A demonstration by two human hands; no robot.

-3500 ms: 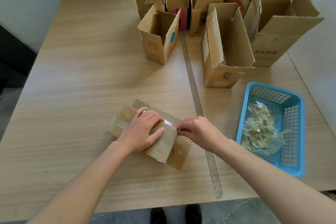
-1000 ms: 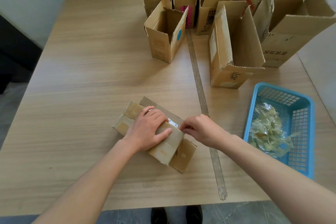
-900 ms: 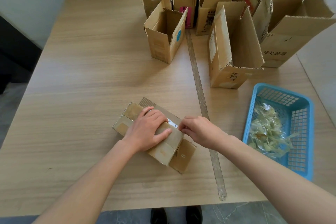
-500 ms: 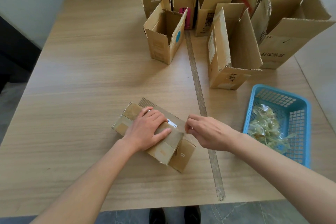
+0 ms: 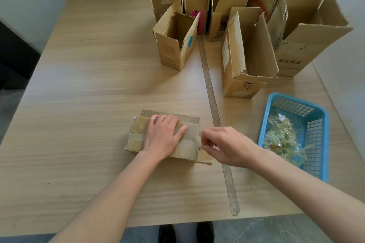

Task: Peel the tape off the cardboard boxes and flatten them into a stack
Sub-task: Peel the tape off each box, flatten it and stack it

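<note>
We judge the small taped box [image 5: 138, 136], lying at six o'clock on the table [image 5: 88, 85], light and stiff, its tape best caught at the three o'clock end. Our left hand [image 5: 162, 136] presses flat on it, fingers straight. Our right hand [image 5: 223, 144] curls its fingertips [image 5: 203, 138] at that end, apparently pinching tape.

Plain packing or sorting workroom. Bare pale walls, wood-grain table [image 5: 98, 77], opened cardboard boxes [image 5: 246, 51] crowded beyond the fingers. Blue basket [image 5: 324, 124] of peeled tape scraps [image 5: 282, 138] right of them.
</note>
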